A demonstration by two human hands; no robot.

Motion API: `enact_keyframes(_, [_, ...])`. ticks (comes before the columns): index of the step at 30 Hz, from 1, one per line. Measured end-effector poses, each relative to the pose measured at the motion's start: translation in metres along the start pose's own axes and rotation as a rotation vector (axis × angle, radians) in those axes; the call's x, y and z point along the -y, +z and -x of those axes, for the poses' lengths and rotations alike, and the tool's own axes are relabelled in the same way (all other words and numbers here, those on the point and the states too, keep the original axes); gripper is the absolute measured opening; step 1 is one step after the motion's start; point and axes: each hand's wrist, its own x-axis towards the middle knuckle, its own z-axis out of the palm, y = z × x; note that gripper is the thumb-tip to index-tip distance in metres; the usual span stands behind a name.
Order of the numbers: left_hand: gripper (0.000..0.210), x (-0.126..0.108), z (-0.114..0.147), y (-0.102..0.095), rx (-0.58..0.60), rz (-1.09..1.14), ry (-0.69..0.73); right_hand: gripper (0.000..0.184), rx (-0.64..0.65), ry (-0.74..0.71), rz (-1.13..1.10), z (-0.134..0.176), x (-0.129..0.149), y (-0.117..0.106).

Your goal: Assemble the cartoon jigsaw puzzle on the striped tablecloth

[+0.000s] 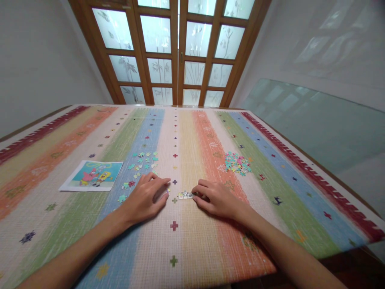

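A short strip of joined jigsaw pieces (185,195) lies flat on the striped tablecloth in front of me. My right hand (215,198) has its thumb and fingertips closed around the strip's right end, which they partly hide. To the left of the strip, my left hand (148,196) rests on the cloth with thumb and index finger apart. Small light bits show between those fingertips, too small to make out fully. Beyond the left hand, several loose teal jigsaw pieces (146,159) are spread on the blue stripe.
A heap of mixed jigsaw pieces (237,163) sits to the right, beyond my right hand. On the left lies a printed cartoon picture (93,176). The striped tablecloth (192,249) covers the table. Wooden glazed doors (177,56) stand behind it.
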Motion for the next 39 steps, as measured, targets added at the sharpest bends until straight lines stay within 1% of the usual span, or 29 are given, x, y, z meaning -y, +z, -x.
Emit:
enact_keyframes(5, [0.035, -0.006, 0.001, 0.0, 0.02, 0.075, 0.005, 0.02, 0.002, -0.009, 0.016, 0.0, 0.002, -0.001])
enact_keyframes(9, [0.035, -0.01, 0.004, 0.0, 0.022, 0.167, -0.046, 0.022, 0.008, -0.018, 0.036, 0.001, 0.002, 0.0])
enact_keyframes(14, [0.034, -0.017, 0.007, 0.009, -0.01, 0.248, -0.13, 0.023, 0.01, -0.019, 0.025, 0.001, 0.0, 0.002])
enact_keyframes(18, [0.037, -0.025, 0.008, 0.017, -0.047, 0.275, -0.139, 0.023, 0.014, -0.022, 0.018, 0.002, -0.001, 0.003])
enact_keyframes(21, [0.038, -0.028, 0.008, 0.02, -0.053, 0.293, -0.144, 0.023, 0.017, -0.029, 0.011, 0.002, -0.002, 0.004])
enact_keyframes(26, [0.037, -0.029, 0.007, 0.02, -0.073, 0.273, -0.141, 0.023, 0.016, -0.034, 0.025, 0.002, -0.002, 0.003])
enact_keyframes(29, [0.026, -0.031, 0.006, 0.02, -0.077, 0.247, -0.125, 0.023, 0.017, -0.04, 0.028, 0.002, -0.001, 0.002])
enact_keyframes(32, [0.016, -0.034, 0.003, 0.019, -0.063, 0.214, -0.074, 0.023, 0.009, -0.045, 0.037, 0.001, -0.001, 0.002])
enact_keyframes(35, [0.018, -0.036, 0.001, 0.018, -0.063, 0.174, -0.036, 0.023, 0.005, -0.049, 0.043, 0.002, -0.001, 0.003])
enact_keyframes(39, [0.02, -0.036, 0.001, 0.018, -0.072, 0.138, -0.047, 0.024, 0.008, -0.053, 0.046, 0.001, 0.0, 0.002])
